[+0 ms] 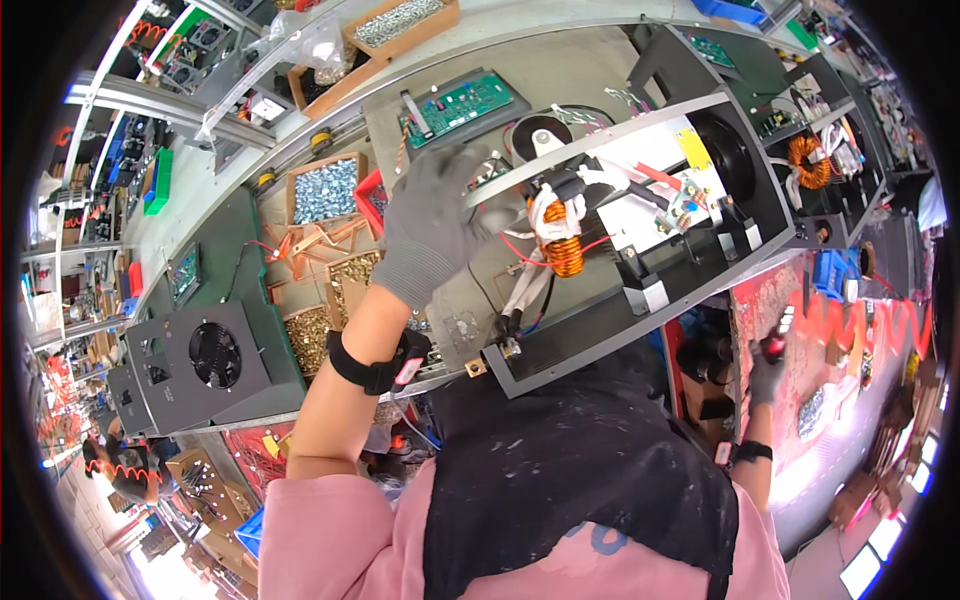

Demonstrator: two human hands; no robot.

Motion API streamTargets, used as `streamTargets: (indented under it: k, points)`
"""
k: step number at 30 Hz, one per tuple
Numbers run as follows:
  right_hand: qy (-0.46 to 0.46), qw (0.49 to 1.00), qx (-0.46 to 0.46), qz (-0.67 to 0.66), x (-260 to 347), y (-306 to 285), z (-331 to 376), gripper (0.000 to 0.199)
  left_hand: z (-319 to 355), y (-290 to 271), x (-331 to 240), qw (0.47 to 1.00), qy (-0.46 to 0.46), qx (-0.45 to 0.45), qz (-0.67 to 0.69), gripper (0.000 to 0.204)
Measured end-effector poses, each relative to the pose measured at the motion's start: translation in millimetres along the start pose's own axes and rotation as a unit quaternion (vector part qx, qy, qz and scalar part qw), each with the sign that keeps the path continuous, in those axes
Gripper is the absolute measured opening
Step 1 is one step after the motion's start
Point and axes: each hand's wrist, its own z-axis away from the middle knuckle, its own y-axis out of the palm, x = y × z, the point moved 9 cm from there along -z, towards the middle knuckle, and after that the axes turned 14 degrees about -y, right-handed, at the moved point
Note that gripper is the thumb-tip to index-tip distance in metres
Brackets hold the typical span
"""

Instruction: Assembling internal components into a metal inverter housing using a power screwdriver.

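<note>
In a cardboard box (290, 200), silvery fasteners (325, 190); left hand (428, 225), grip unclear; right hand (767, 381) around red object (775, 347).

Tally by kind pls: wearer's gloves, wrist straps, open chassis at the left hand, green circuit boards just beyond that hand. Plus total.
Gray gloves: 2
Black wrist straps: 2
Open dark chassis: 1
Green circuit board: 1
Total: 6

Metal framing (160, 104), pale floor (808, 532), bright white panels (861, 575)
</note>
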Motion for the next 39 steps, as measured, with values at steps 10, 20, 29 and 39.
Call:
streamTargets:
  k: [10, 20, 29, 39]
  points:
    - [0.119, 0.888, 0.107, 0.431, -58.6, -19.9, -5.5, 0.061, -10.5, 14.9, -39.7, 0.979, -0.027, 0.121, -0.160, 0.072]
    - [0.069, 0.909, 0.039, 0.409, -2.7, -37.2, -30.5, 0.057, -50.4, 75.4, -67.6, 0.933, -0.101, 0.319, -0.136, 0.060]
    - [-0.307, 0.938, -0.122, 0.106, 227.4, 27.1, 2.7, 0.041, -57.2, 80.0, -69.3, 0.956, -0.126, 0.252, -0.079, 0.041]
    - [-0.627, 0.599, 0.496, 0.042, 413.3, 249.4, 164.6, 0.029, 52.2, 3.5, 135.5, 0.926, -0.276, -0.110, 0.232, 0.032]
